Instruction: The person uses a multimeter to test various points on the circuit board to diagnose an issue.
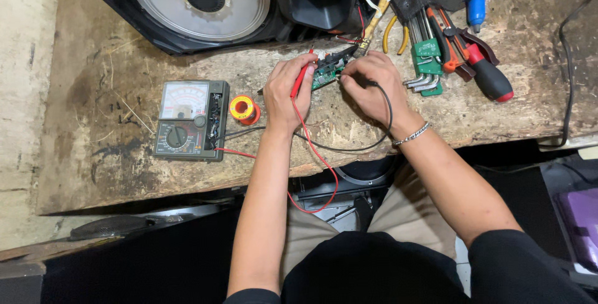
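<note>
A small green circuit board (324, 75) lies on the worn wooden bench (112, 154), below a black speaker cabinet. My left hand (285, 95) grips a red test probe (300, 80) whose tip touches the board's left side. My right hand (372, 86) pinches a black test probe (358, 80) against the board's right side. Red and black leads (314, 148) run from the probes to an analogue multimeter (190, 119) at the left.
An orange solder spool (244, 109) stands beside the meter. The speaker cabinet (205, 2) fills the back. A set of hex keys (427, 64), yellow-handled pliers (393, 33) and a red-and-black screwdriver (489, 73) lie at the right. A black cable (568, 61) crosses the right edge.
</note>
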